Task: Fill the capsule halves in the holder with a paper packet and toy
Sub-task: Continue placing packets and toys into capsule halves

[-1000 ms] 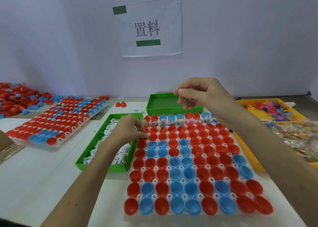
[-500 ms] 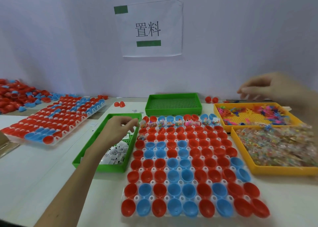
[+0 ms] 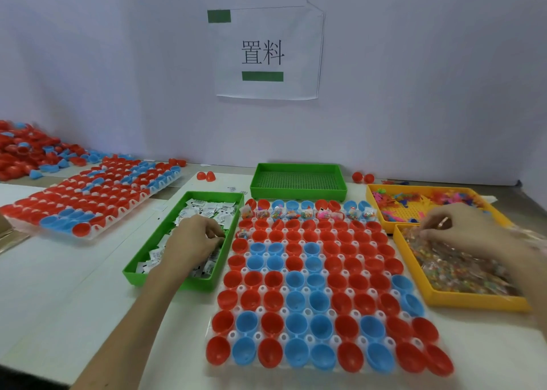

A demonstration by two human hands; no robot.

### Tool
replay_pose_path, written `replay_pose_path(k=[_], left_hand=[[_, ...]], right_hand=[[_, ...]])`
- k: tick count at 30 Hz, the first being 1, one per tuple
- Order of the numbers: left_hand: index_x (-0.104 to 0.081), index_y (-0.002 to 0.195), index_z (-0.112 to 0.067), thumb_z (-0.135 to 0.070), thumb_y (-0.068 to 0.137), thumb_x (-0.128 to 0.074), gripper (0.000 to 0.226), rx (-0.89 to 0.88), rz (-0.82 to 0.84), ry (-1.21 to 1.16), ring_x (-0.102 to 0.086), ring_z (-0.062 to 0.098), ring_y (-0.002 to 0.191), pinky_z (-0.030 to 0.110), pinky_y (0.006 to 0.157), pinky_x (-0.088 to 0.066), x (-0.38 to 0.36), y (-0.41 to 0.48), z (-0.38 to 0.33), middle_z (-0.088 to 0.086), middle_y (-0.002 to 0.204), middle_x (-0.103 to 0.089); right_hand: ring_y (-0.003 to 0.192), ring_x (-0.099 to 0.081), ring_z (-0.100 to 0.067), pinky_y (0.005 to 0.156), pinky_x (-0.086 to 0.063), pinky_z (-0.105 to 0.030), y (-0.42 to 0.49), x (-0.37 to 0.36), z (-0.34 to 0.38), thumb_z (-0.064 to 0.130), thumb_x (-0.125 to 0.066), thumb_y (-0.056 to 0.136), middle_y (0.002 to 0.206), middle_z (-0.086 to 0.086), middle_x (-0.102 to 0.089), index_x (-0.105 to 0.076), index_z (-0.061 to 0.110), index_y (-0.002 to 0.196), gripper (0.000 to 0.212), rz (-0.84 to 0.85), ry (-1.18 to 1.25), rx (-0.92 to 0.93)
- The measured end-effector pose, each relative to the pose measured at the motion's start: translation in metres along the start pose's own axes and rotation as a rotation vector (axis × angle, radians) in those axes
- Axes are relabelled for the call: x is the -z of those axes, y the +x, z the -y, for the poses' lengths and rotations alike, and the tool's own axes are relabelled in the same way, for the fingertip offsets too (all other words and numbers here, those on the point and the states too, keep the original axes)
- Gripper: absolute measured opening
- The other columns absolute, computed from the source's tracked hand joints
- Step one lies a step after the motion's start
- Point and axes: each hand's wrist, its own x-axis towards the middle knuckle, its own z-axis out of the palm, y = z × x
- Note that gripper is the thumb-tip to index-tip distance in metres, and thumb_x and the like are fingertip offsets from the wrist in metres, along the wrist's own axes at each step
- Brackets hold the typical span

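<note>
A white holder (image 3: 232, 334) full of red and blue capsule halves (image 3: 319, 286) lies in the middle of the table. Its second row from the back carries small bagged toys (image 3: 307, 213), and one more sits at the left, two rows nearer (image 3: 242, 234). My left hand (image 3: 192, 241) is down in the green tray (image 3: 148, 250) of white paper packets (image 3: 207, 209), its fingertips curled onto a packet. My right hand (image 3: 461, 230) reaches into the near yellow tray (image 3: 473, 301) and pinches one of the clear toy bags (image 3: 461, 268).
An empty green tray (image 3: 297, 179) stands behind the holder. A far yellow tray (image 3: 373, 203) holds coloured plastic pieces. At the left are a second filled holder (image 3: 88, 200) and a pile of loose capsule halves (image 3: 26, 150). Stray red halves (image 3: 205, 176) lie near the wall.
My left hand drew back from the holder's left edge into the packet tray. My right hand swung right from the back row and came down into the near yellow tray.
</note>
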Motion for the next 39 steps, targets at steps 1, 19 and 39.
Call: replay_pose_path(k=[1,19,39], left_hand=[[-0.076,0.087,-0.025,-0.018,0.086,-0.076,0.007,-0.002,-0.001,-0.007,-0.062,0.009,0.078,0.034,0.074,-0.057,0.0,0.0,-0.001,-0.007,0.082,-0.068],[-0.076,0.081,-0.024,-0.016,0.083,-0.079,0.009,0.056,-0.102,-0.057,-0.058,0.001,0.072,0.02,0.056,-0.04,-0.011,0.003,0.007,-0.004,0.083,-0.072],[-0.026,0.156,-0.03,-0.055,0.098,-0.049,0.068,-0.021,0.245,0.376,-0.03,0.027,0.148,0.055,0.116,-0.032,0.003,0.056,0.013,0.004,0.165,-0.023]], right_hand=[[0.073,-0.063,-0.01,0.061,-0.042,-0.029,-0.001,0.001,0.0,0.02,-0.081,0.083,0.08,0.008,-0.072,-0.073,0.026,0.071,0.015,-0.029,0.021,0.008],[0.059,-0.066,0.003,0.056,-0.045,-0.028,-0.002,0.001,0.004,0.015,-0.066,0.095,0.075,0.009,-0.072,-0.063,0.025,0.085,0.015,-0.482,0.44,0.062],[0.067,-0.069,-0.016,0.054,-0.043,-0.027,-0.005,-0.012,0.012,0.015,-0.067,0.094,0.076,0.0,-0.073,-0.066,0.018,0.089,0.006,-0.39,0.442,0.08]])
